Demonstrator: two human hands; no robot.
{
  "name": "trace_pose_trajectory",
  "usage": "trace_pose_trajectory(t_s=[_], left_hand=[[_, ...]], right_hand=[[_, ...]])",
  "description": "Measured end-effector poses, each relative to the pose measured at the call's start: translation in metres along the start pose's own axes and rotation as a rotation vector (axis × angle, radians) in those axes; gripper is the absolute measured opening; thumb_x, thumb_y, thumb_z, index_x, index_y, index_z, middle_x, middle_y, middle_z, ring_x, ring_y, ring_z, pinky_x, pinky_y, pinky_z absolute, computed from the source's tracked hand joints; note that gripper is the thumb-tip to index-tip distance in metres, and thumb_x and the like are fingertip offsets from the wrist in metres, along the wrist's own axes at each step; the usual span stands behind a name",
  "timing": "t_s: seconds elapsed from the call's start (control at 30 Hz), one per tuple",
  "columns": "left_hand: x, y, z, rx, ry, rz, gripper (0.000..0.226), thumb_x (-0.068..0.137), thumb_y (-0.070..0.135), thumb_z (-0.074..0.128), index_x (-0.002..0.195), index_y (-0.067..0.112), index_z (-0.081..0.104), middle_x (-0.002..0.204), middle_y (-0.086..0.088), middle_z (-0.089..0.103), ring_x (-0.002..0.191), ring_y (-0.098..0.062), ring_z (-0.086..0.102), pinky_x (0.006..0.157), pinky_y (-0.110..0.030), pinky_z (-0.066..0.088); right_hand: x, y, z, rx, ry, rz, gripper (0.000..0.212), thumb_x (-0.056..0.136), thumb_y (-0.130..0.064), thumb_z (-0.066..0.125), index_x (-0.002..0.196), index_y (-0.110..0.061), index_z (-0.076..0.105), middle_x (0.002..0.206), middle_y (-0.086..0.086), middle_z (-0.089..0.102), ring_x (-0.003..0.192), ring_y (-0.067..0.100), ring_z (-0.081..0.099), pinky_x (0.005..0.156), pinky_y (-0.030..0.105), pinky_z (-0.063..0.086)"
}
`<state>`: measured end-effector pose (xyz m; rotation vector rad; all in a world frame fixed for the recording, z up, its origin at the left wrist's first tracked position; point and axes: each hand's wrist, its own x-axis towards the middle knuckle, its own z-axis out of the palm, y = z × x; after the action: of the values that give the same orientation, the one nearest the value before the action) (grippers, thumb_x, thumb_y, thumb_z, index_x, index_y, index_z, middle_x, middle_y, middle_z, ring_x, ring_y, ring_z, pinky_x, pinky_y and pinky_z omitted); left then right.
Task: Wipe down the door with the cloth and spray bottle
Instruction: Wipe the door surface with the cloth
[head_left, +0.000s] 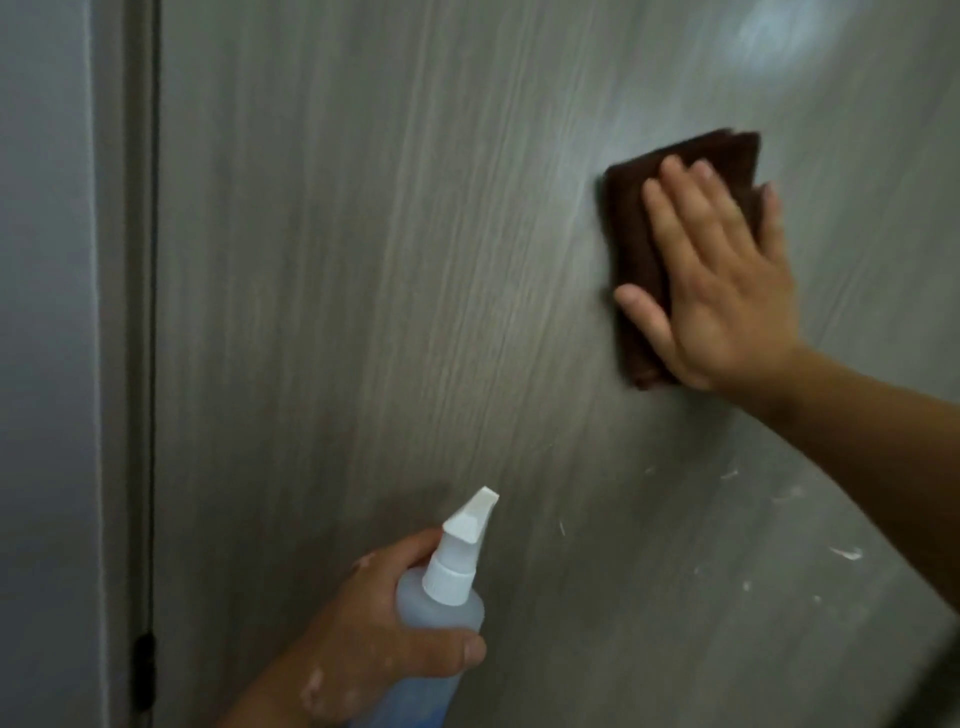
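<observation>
A grey wood-grain door (389, 260) fills most of the view. My right hand (722, 291) lies flat with spread fingers on a folded dark brown cloth (636, 249), pressing it against the door at the upper right. My left hand (374, 639) at the bottom centre grips a clear spray bottle (441, 608) holding bluish liquid. Its white nozzle (475, 514) points up and to the right toward the door, a short way from the surface.
The door frame (130, 312) and a pale wall (47, 312) run down the left side, with a dark hinge (144, 670) low on the frame. Small white flecks (847, 553) dot the door's lower right area below my right forearm.
</observation>
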<state>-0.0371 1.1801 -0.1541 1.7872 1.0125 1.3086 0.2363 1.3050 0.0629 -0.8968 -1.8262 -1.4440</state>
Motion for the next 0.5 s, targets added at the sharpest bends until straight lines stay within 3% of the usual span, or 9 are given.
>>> trace_pose_trajectory(t_s=[0.23, 0.37, 0.43, 0.5], left_hand=[[0.002, -0.022, 0.000, 0.029, 0.008, -0.074, 0.065, 0.038, 0.047, 0.085, 0.100, 0.042, 0.069, 0.096, 0.002, 0.074, 0.083, -0.011, 0.069, 0.070, -0.016, 0.052], [0.004, -0.034, -0.006, -0.110, -0.037, -0.097, 0.076, 0.039, 0.059, 0.090, 0.109, 0.040, 0.070, 0.100, -0.005, 0.076, 0.088, -0.014, 0.071, 0.076, -0.025, 0.054], [0.002, -0.039, -0.010, -0.262, -0.047, -0.113, 0.076, 0.037, 0.054, 0.094, 0.107, 0.033, 0.072, 0.093, -0.018, 0.074, 0.082, -0.027, 0.069, 0.074, -0.038, 0.055], [-0.002, -0.044, -0.017, -0.425, -0.086, -0.148, 0.076, 0.037, 0.040, 0.099, 0.107, 0.023, 0.073, 0.088, -0.026, 0.071, 0.076, -0.035, 0.066, 0.070, -0.044, 0.054]], right_hand=[[0.001, 0.002, 0.002, 0.038, 0.047, 0.149, 0.077, 0.109, -0.061, 0.029, 0.165, -0.009, 0.022, 0.172, 0.014, 0.019, 0.160, 0.031, 0.014, 0.126, 0.064, 0.011], [0.000, -0.056, 0.011, 0.108, 0.083, 0.446, 0.079, 0.107, -0.059, 0.035, 0.165, -0.007, 0.022, 0.173, 0.015, 0.017, 0.160, 0.033, 0.012, 0.127, 0.062, 0.010], [-0.014, -0.101, 0.022, 0.144, 0.064, 0.407, 0.081, 0.105, -0.058, 0.041, 0.164, -0.005, 0.026, 0.172, 0.017, 0.020, 0.160, 0.033, 0.015, 0.126, 0.063, 0.011], [-0.048, -0.146, 0.037, 0.186, 0.019, 0.190, 0.079, 0.103, -0.057, 0.048, 0.162, -0.007, 0.032, 0.170, 0.015, 0.024, 0.159, 0.031, 0.018, 0.125, 0.064, 0.014]])
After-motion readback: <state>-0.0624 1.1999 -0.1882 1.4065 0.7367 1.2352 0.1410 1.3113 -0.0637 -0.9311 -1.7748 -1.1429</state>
